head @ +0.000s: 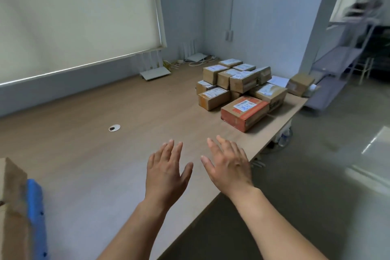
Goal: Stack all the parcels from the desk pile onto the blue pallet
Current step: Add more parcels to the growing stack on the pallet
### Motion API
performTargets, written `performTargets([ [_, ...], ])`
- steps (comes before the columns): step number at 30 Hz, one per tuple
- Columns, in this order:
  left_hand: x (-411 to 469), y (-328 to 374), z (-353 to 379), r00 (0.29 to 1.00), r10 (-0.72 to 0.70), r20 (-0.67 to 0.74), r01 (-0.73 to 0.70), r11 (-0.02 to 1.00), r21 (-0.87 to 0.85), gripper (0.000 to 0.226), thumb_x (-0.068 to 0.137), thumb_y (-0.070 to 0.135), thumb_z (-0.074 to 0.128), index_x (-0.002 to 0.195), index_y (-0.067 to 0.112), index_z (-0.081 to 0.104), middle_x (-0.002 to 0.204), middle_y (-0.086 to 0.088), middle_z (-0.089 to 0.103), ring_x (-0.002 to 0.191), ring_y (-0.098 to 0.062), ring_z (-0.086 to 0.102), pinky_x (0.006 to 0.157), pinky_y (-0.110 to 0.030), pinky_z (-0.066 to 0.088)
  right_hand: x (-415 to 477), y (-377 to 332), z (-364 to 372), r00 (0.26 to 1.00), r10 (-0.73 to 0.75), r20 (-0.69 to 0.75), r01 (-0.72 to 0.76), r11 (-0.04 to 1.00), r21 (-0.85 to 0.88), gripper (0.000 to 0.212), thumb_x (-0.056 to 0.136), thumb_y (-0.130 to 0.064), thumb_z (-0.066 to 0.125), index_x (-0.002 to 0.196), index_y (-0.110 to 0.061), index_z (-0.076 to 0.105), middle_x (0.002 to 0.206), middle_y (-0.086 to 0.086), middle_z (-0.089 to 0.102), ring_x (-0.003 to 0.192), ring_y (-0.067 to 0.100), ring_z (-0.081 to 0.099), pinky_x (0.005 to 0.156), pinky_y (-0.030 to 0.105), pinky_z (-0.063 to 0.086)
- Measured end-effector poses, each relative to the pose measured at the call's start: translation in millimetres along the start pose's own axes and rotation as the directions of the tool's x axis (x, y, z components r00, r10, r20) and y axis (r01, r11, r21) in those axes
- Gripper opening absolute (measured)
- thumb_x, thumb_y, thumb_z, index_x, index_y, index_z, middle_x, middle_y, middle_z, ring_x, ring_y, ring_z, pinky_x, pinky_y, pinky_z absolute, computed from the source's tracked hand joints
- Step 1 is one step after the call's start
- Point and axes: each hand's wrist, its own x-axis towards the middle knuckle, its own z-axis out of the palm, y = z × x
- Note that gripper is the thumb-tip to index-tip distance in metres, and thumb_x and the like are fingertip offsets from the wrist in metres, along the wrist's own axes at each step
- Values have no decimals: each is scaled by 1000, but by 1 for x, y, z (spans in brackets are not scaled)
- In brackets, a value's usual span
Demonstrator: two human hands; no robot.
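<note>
A pile of several cardboard parcels sits on the far right part of the wooden desk. Nearest me in the pile lies an orange-red parcel with a white label. One brown parcel stands apart at the desk's far right corner. The blue pallet shows only as an edge at the lower left, with a brown parcel on it. My left hand and my right hand hover over the desk, fingers straight, holding nothing, short of the pile.
The desk's right edge runs diagonally past my right hand, with grey floor beyond. A round cable grommet sits in the desktop. White routers and cables lie by the far wall. Metal shelving stands at the far right.
</note>
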Motion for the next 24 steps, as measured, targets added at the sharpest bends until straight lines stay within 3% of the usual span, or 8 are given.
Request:
performTargets([
  [5,29,33,28,996,67,57,-68,997,19,63,96,55,27,150,30,8,159,5,6,146,-15,2,117,-33,1,5,44,5,997,81,-2,-81,996,-49,49,77,-44,56,112,-13,67,107,15,68,92,29,67,74,41,55],
  [9,63,60,57,990,98,103,-100,995,14,63,95,56,25,150,31,5,159,6,2,146,-15,1,118,-34,2,14,86,19,990,130,61,-123,987,-107,52,71,-40,76,114,-13,65,109,14,67,95,29,67,76,42,54],
  [12,96,79,80,987,110,114,-111,994,-1,63,95,57,24,150,32,5,159,6,2,146,-14,0,118,-34,1,32,117,30,981,163,101,-149,980,-136,53,68,-37,79,113,-13,65,107,13,67,94,29,67,76,41,55],
  [20,214,111,126,990,71,126,-65,997,-46,64,95,57,26,150,30,8,159,6,5,146,-14,4,117,-34,3,127,193,73,979,157,131,-144,984,-101,46,73,-36,76,110,-12,64,103,10,67,89,26,67,70,38,55],
  [24,273,124,150,991,60,120,-49,994,-96,64,94,58,23,150,29,12,158,5,11,145,-14,9,117,-34,6,179,229,100,971,157,179,-139,984,-109,41,76,-38,63,108,-12,65,100,9,67,85,25,67,67,37,55],
])
